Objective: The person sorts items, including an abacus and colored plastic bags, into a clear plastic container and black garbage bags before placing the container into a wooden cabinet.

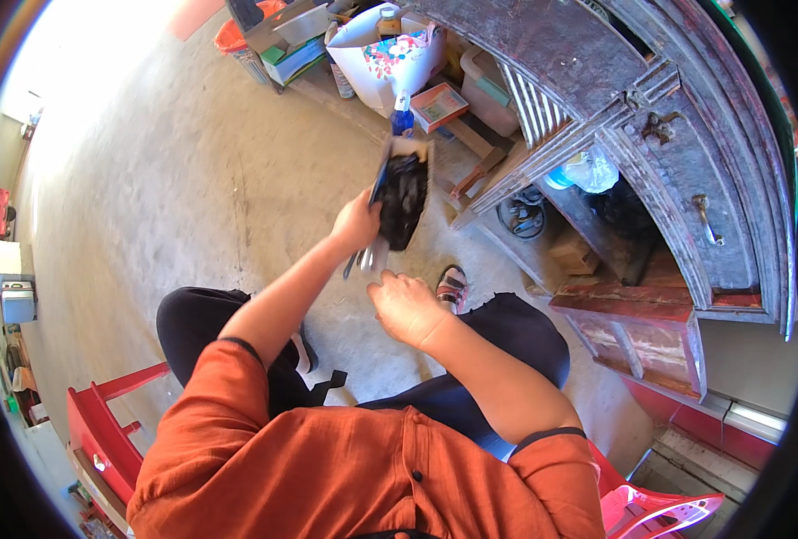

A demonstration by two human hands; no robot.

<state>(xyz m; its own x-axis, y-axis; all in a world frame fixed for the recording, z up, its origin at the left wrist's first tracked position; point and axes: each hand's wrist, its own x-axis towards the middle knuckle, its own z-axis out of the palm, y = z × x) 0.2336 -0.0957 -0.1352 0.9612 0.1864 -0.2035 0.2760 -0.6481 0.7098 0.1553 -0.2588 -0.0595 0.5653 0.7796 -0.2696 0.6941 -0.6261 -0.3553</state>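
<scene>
My left hand grips the left side of a small open box, held tilted above the floor. Dark black contents fill much of the box; blur hides what they are. Pale, thin pieces stick out below it beside my left hand. My right hand is just under the box's lower end, its fingers curled near those pieces. Whether it holds anything is hidden by the fingers and the blur.
A worn wooden cabinet with an open lower compartment stands at the right. Ahead are a blue bottle, a white flowered bag and an orange-and-white box. Red plastic chairs flank me on the concrete floor.
</scene>
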